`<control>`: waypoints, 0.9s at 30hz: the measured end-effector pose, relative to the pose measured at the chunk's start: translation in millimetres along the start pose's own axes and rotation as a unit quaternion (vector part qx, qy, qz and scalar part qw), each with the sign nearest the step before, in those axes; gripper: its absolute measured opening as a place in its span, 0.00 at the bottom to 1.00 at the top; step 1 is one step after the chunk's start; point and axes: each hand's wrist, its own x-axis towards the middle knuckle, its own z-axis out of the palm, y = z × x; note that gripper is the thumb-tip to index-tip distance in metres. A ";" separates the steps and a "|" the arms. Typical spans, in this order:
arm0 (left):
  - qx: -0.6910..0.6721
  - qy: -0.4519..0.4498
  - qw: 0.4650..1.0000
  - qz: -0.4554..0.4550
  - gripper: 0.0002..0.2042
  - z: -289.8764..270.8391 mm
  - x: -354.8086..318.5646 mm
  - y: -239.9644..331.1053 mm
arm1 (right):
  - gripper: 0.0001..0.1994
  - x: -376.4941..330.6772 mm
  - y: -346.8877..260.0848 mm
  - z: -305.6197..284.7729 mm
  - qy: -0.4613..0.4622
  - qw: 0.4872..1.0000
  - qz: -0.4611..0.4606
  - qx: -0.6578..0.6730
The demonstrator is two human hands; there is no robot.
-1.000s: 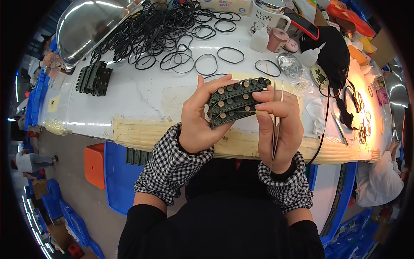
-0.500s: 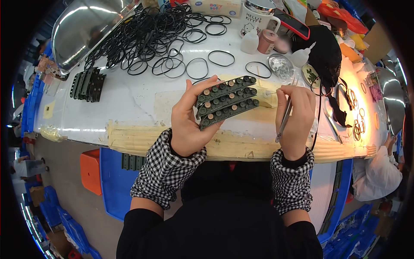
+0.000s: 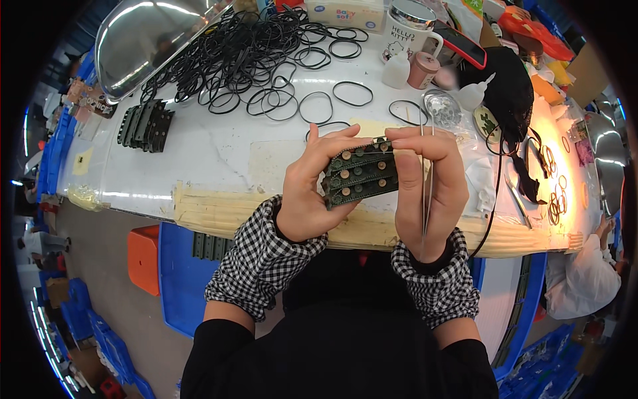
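My left hand (image 3: 307,191) is closed around several dark green toy track pieces (image 3: 355,178), strips with tan and green round wheels along them. They lie side by side and tilt up to the right. My right hand (image 3: 438,183) has steel tweezers (image 3: 426,199) in it, their tips pointing away from me. Its thumb and fingertips meet the right end of the pieces and cover it. Whether the fingertips pinch a small part there, I cannot make out. On the table to the left stands another bundle of dark green pieces (image 3: 145,126).
A heap of black rubber bands (image 3: 232,63) spreads over the back, with loose bands (image 3: 353,94) nearer. A lidded mug (image 3: 407,33), squeeze bottle (image 3: 475,93) and black cap (image 3: 502,80) stand back right. Yellow tape (image 3: 206,209) lines the front edge; blue trays (image 3: 176,286) sit below.
My right hand has moved left from the yellow block onto the right end of the track pieces. My left hand has shifted slightly right with them. The view has shifted slightly.
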 end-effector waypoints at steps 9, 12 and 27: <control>0.007 0.004 1.000 0.007 0.27 -1.3 -0.2 0.6 | 0.04 -1.5 2.7 6.3 0.010 1.000 -0.003 0.000; 0.004 0.006 1.000 0.006 0.27 -0.5 -0.1 0.5 | 0.04 -1.0 3.8 7.2 0.011 1.000 -0.014 -0.010; -0.029 0.075 0.996 -0.043 0.25 -0.3 -4.2 0.6 | 0.04 2.1 27.3 -58.1 0.032 0.949 -0.048 -0.309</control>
